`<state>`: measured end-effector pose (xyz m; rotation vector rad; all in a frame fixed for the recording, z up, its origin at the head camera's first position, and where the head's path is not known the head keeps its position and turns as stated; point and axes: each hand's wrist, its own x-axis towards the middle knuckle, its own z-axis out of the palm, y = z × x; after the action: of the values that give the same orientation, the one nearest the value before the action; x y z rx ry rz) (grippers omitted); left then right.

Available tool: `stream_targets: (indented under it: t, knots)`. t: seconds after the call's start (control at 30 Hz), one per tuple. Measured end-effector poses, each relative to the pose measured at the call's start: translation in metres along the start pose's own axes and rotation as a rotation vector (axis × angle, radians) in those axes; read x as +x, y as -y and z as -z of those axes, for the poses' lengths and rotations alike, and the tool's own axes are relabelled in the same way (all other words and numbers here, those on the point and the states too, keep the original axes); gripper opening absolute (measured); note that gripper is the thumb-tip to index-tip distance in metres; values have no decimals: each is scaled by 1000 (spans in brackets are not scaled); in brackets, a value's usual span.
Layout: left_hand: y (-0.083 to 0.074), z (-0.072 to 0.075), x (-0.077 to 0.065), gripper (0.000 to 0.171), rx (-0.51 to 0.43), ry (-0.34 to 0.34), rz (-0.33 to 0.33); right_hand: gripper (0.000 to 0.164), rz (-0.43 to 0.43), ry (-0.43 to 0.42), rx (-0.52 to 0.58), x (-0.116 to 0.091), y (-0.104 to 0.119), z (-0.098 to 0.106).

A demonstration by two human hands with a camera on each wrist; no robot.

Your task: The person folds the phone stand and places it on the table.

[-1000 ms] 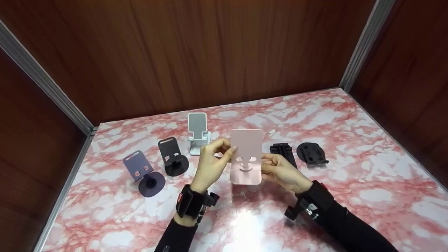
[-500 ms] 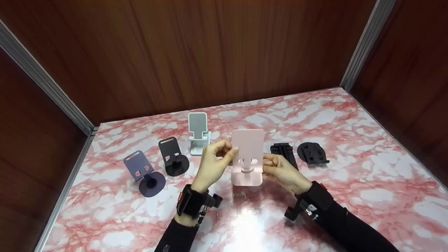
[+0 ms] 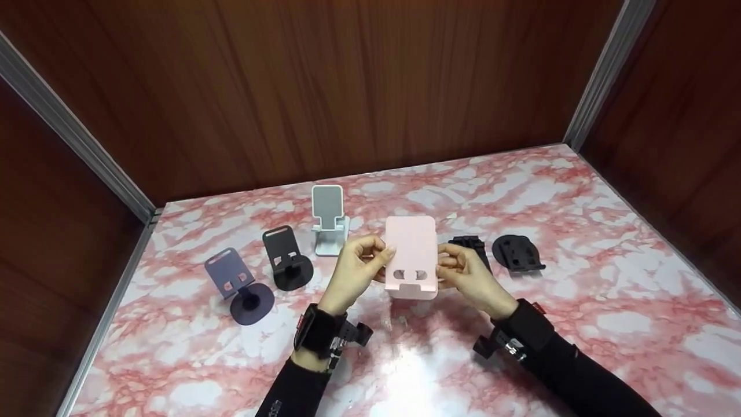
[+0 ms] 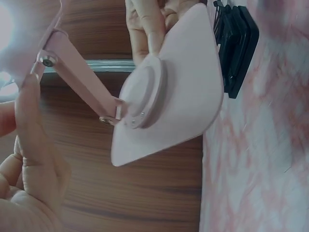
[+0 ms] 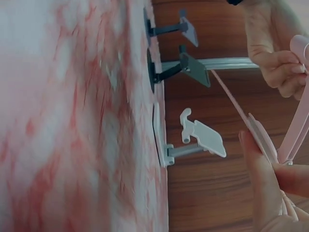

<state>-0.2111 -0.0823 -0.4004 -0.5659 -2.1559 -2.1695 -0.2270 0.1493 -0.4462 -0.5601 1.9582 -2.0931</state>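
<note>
A pink phone stand (image 3: 411,249) is held up above the marbled table between both hands. My left hand (image 3: 356,266) pinches the left edge of its upper plate between thumb and fingers. On the other side my right hand (image 3: 469,278) grips the stand's base plate (image 4: 188,96), which the left wrist view shows from its broad side with a round pivot. A hinged arm (image 4: 79,72) joins that base to the upper plate. In the right wrist view, the right thumb and fingers (image 5: 263,169) clasp the base near its round pivot.
Left of the hands stand a purple phone stand (image 3: 228,275), a black one (image 3: 281,252) and a white one (image 3: 327,208). To the right lie a folded black stand (image 3: 470,244), partly behind the right hand, and a round-based black one (image 3: 517,253). Wooden walls (image 3: 370,87) enclose the table.
The pink stand's upper plate has tilted: its two holes sit lower in view and its bottom lip looks shorter. The right hand has shifted slightly upward; the left stays nearly in place.
</note>
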Motion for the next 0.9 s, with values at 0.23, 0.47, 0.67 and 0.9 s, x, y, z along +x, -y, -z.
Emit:
stream_targets:
  t: [0.23, 0.47, 0.67, 0.9]
  knots:
    - [3, 1, 1, 18, -62, 18, 87, 31, 64, -34, -107, 0, 6, 0]
    - [8, 1, 3, 16, -102, 39, 151, 34, 125, -62, -169, 1, 6, 0]
    - [13, 0, 4, 15, -100, 46, 181, 32, 217, -104, -246, 1, 6, 0]
    - [19, -1, 5, 14, -90, 59, 210, 30, 342, -166, -370, 0, 7, -1]
